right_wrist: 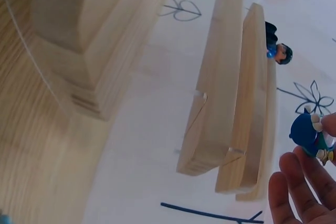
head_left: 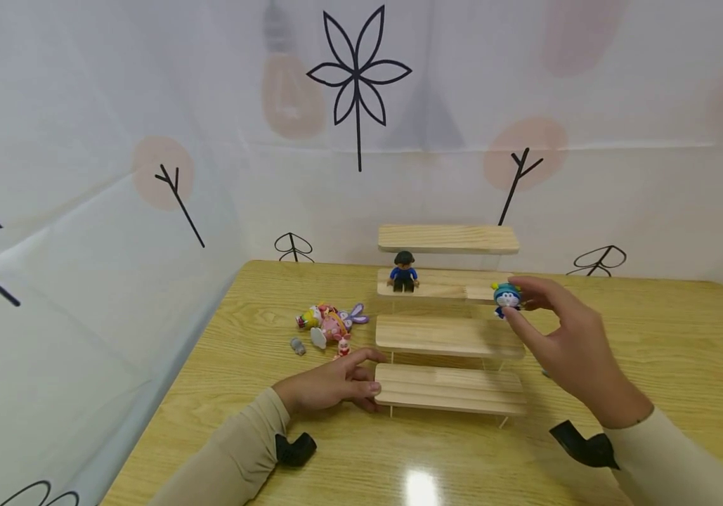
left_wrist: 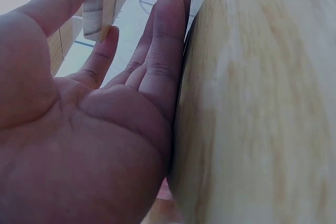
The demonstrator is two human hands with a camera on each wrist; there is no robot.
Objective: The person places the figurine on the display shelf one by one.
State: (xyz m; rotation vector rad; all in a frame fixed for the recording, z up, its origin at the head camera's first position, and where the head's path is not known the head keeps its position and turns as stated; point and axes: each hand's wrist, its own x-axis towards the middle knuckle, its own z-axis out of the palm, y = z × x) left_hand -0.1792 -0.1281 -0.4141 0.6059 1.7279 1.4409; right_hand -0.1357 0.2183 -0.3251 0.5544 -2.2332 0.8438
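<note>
A small toy figurine [head_left: 507, 299] with a blue-green cap and white face is pinched between the thumb and fingers of my right hand [head_left: 572, 344]. It is held by the right end of the second shelf from the top; whether it touches the wood I cannot tell. A tiered wooden display stand [head_left: 450, 388] fills the middle of the table. My left hand [head_left: 332, 383] grips the left end of its lowest shelf, thumb and a finger against the board end [left_wrist: 97, 6] in the left wrist view. On the second shelf's left sits a toy figure [head_left: 403, 273] in blue and black.
Left of the stand, a cluster of toy figures [head_left: 332, 325] lies on the wooden table [head_left: 241, 365], with a small grey toy [head_left: 298, 346] beside it. A white patterned cloth [head_left: 209, 140] hangs behind and along the left.
</note>
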